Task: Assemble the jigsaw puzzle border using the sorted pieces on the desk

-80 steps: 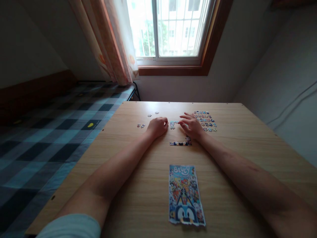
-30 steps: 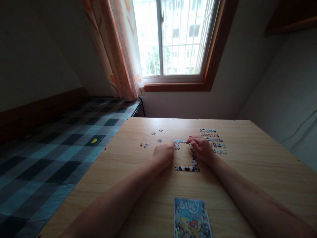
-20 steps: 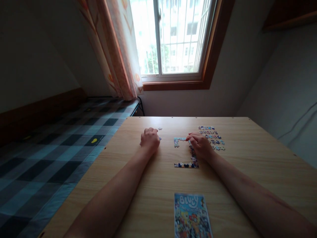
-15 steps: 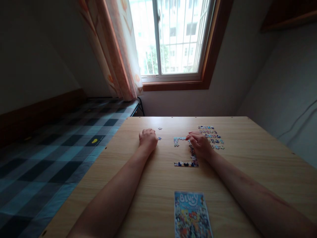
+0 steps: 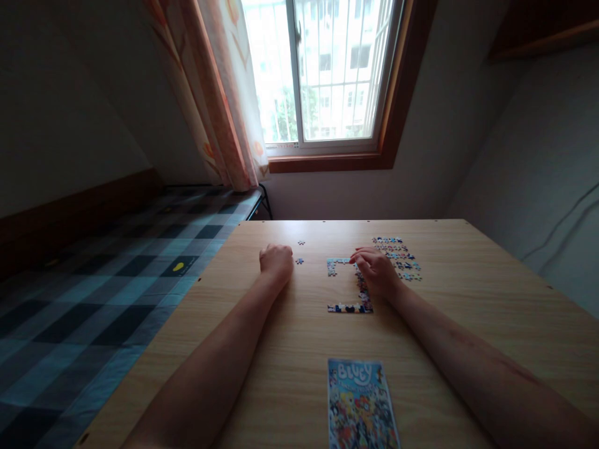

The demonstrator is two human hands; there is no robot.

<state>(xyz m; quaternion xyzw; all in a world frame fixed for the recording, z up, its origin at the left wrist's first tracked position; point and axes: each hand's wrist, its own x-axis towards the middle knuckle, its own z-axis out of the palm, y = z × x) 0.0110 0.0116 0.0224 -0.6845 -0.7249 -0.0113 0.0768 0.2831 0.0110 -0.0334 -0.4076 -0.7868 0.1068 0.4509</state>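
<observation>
A partly joined jigsaw puzzle (image 5: 350,308) lies on the wooden table, its strips forming a top, a right side and a bottom edge. Over its upper right corner is my right hand (image 5: 377,271), fingers bent and close together, tips at the top strip; whatever they hold is hidden. My left hand (image 5: 276,260) rests on the table to the left, curled into a fist, its fingertips out of sight. Just right of that fist lie two loose puzzle pieces, a nearer one (image 5: 299,261) and a farther one (image 5: 301,242).
Rows of loose puzzle pieces (image 5: 395,254) lie beyond my right hand. A colourful "Bluey" picture card (image 5: 360,402) is near the front of the table (image 5: 290,374). A checked bed (image 5: 126,293) stands at the left, a curtained window (image 5: 337,75) behind.
My left hand has shifted slightly left, away from the nearer loose piece, which now shows fully. My right hand stays at the puzzle's corner. The view has moved very slightly.
</observation>
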